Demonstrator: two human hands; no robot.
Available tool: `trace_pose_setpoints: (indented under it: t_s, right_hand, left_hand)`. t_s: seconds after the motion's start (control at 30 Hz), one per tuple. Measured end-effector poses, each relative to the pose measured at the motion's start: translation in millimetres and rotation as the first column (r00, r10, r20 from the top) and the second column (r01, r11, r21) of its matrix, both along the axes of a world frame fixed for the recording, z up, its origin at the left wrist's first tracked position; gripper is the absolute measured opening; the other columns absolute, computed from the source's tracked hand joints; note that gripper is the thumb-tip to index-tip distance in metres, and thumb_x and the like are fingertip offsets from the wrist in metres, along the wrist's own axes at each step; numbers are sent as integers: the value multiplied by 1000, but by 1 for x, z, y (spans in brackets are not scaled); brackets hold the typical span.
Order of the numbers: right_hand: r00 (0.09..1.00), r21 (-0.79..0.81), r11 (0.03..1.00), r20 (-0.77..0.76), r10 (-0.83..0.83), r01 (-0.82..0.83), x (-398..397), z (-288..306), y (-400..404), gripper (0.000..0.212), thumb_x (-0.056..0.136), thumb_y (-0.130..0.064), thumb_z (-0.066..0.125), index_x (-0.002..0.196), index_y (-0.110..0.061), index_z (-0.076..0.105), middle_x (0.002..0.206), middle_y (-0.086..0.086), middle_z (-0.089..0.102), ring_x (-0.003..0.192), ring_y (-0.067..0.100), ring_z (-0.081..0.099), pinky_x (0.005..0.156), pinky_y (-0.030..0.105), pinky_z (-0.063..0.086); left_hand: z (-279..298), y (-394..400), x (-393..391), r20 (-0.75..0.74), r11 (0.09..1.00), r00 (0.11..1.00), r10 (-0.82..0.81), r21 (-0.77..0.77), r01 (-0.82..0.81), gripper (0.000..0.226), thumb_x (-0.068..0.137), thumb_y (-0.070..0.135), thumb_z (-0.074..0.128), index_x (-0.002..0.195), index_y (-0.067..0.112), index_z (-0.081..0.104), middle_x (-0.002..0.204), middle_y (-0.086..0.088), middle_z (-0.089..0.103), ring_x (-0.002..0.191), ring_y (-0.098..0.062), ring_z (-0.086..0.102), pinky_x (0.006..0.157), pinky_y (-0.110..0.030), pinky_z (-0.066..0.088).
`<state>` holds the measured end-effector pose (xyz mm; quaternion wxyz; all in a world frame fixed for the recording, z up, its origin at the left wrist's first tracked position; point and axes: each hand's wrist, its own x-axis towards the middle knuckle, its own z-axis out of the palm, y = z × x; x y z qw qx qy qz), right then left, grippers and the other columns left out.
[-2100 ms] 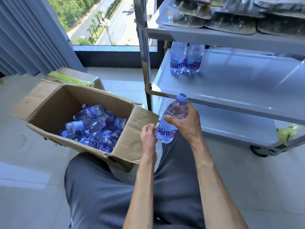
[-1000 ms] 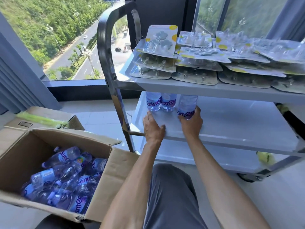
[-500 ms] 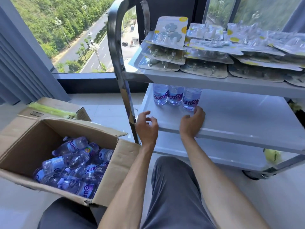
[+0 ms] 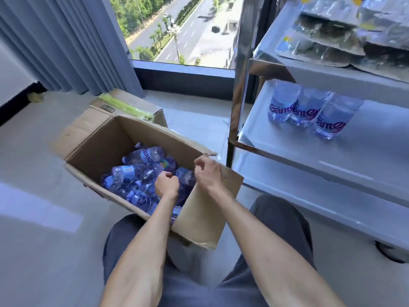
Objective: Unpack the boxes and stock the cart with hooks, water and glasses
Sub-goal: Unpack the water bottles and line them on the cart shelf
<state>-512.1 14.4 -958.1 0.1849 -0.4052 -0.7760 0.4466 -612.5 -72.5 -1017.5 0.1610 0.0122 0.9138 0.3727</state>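
Note:
An open cardboard box (image 4: pixel 104 140) stands on the floor at my left knee, with several water bottles (image 4: pixel 143 155) lying loose in it. My left hand (image 4: pixel 167 183) hovers just over those bottles with its fingers curled loosely, and nothing shows in its grasp. Beside it my right hand (image 4: pixel 207 171) hangs above the box's near flap, also loosely curled and empty. Three bottles (image 4: pixel 305 111) stand upright together at the left end of the cart's middle shelf (image 4: pixel 332 156). Several packs of hooks (image 4: pixel 332 43) lie on the top shelf.
A closed box with green tape (image 4: pixel 132 105) sits behind the open one. The cart's metal post (image 4: pixel 238 89) stands right of the box, above a bare lower shelf (image 4: pixel 309 196). A grey curtain (image 4: pixel 66 41) and a window lie beyond.
Both hands have left the cart's middle shelf and swung down left to the open box. The third bottle now stands on the shelf with the other two. My view has turned left.

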Motion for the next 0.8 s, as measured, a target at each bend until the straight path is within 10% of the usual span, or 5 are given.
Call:
trace_pose_setpoints:
  t_s: [0.2,0.8]
  right_hand:
    - [985,49,998,170,28,-37,-24,-6,-13,35,74,3,54,103,-7,71,106,10,68,108,27,56,101,24,31]
    - [999,217,975,44,30,-39,-22,-32,-22,40,67,18,47,95,-2,68,104,9,64,94,25,55,76,28,44]
  left_hand:
    - [-26,-21,-16,326,976,944,-43,-188,110,41,87,16,62,126,2,58,126,-22,62,119,-37,57,99,-35,48]
    - [-67,0,-19,375,926,926,32,-359,113,68,89,39,65,141,3,42,143,-23,44,131,-38,44,101,-40,42]
